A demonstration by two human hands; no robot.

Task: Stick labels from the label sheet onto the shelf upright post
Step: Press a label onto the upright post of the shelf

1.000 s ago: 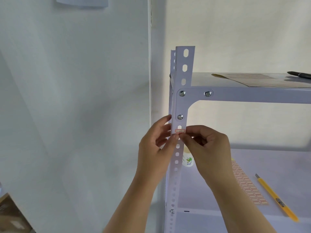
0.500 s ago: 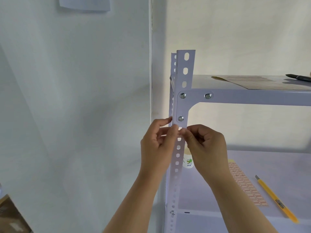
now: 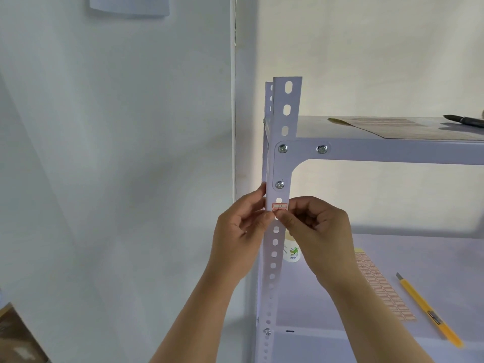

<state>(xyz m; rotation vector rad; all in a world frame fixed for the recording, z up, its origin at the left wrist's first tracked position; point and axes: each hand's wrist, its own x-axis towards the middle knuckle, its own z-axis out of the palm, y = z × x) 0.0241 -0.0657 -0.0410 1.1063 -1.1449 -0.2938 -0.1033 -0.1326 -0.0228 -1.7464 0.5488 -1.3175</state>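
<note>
Head view: both hands meet at the pale perforated metal shelf upright post (image 3: 275, 239). A red-bordered paper label (image 3: 279, 205) already sits there; the left hand (image 3: 239, 231) and right hand (image 3: 315, 226) pinch a second just beneath — pressing flat comes next. The pink label sheet (image 3: 379, 286) lies on the lower shelf board (image 3: 432, 258), right, beside a yellow utility knife (image 3: 429, 311); white walls behind.

The red-bordered label (image 3: 279, 205) on the post (image 3: 275, 244) bears an unreadable handwritten mark.

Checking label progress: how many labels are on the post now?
2 visible: one label stuck below the bracket screw, a second label directly beneath it under the fingertips, partly hidden. More may be covered.
</note>
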